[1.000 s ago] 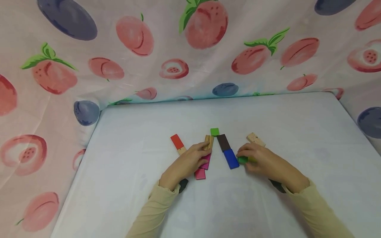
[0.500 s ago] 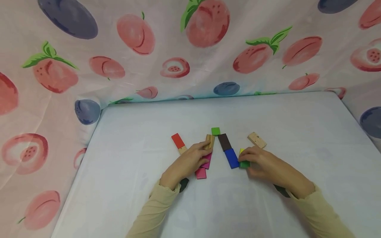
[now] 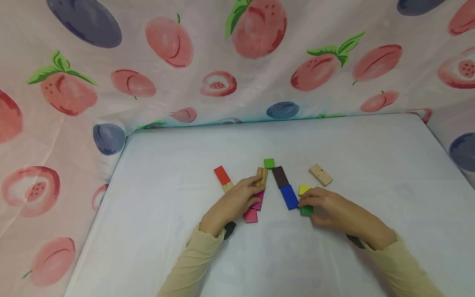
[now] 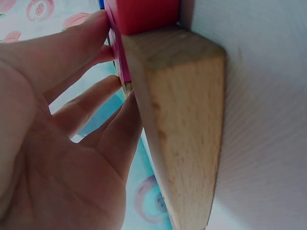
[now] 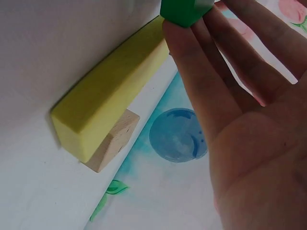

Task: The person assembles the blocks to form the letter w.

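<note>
My left hand lies over the left part of the blocks, its extended fingers touching a brown wooden block and a magenta block. Under that hand runs a pale wooden block, partly hidden, between a red-orange block and a pinkish-red block. On the right, my right hand pinches a green block between thumb and fingers, just beside the lower end of a blue block. A yellow block stands behind the green one, partly covered by the fingers.
A dark brown block meets the blue block end to end. At its top corner sits a light green block. A loose pale wooden block lies farther back right. Fruit-print cloth hangs behind the white table.
My right hand has turned the green block and slid it slightly right and toward me, so the yellow block shows more beyond the fingers. My left hand stays in place.
</note>
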A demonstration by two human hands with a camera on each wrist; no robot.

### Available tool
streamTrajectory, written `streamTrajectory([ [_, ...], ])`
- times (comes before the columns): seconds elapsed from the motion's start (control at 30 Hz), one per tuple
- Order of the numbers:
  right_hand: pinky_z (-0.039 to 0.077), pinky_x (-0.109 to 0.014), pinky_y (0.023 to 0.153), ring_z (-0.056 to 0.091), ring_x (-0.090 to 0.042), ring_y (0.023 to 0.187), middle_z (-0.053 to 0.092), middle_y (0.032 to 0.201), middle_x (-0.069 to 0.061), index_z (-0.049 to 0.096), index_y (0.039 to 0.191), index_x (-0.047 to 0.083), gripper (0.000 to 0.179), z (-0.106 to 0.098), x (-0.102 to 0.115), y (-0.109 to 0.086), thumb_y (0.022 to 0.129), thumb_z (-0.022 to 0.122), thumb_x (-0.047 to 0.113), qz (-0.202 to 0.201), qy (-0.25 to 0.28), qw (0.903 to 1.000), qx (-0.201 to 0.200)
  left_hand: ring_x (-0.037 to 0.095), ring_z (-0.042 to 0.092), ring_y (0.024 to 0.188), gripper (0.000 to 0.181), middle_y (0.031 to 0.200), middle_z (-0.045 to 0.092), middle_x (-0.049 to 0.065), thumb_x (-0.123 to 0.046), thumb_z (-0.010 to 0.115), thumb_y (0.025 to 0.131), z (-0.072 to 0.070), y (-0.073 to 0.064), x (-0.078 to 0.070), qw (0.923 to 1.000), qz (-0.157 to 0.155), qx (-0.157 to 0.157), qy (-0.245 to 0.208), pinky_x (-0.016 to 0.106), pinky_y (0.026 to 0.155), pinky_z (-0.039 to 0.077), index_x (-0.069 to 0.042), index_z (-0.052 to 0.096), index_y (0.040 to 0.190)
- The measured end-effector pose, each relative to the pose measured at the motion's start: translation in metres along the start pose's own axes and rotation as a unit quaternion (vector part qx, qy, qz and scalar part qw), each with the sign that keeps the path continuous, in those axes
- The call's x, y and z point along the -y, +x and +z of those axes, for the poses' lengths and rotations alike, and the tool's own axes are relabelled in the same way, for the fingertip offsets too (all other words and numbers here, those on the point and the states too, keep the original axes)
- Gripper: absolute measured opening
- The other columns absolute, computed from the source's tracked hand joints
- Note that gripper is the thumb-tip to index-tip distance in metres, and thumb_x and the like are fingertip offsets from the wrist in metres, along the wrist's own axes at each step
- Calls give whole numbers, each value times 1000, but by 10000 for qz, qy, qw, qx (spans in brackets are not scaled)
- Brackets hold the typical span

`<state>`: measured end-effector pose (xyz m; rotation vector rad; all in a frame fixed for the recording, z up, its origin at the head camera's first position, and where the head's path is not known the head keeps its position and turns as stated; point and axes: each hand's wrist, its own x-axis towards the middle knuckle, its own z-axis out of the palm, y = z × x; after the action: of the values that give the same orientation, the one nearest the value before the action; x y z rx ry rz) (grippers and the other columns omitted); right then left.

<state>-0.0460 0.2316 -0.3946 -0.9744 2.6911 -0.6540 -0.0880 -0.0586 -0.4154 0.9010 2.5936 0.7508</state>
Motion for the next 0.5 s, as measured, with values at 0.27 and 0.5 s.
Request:
streamTrajectory([
  [0.27, 57, -38, 89, 60, -19, 106, 63, 114, 1, 72, 110, 9, 34, 1, 0, -3, 78, 78, -1, 31, 192, 9997, 155, 28, 36, 145, 43, 157, 37, 12, -16, 65, 97, 0, 0, 1, 10000, 45, -8, -5, 36, 114, 39, -4, 58, 137],
  [0.5, 57, -37, 90, 61, -18, 107, 63, 114, 3, 73, 109, 11, 34, 3, 0, -4, 77, 81, 2, 60, 139, 9998, 109, 28, 35, 145, 43, 157, 37, 12, -16, 64, 97, -1, 0, 1, 10000, 52, -5, -3, 36, 115, 38, -4, 58, 138],
])
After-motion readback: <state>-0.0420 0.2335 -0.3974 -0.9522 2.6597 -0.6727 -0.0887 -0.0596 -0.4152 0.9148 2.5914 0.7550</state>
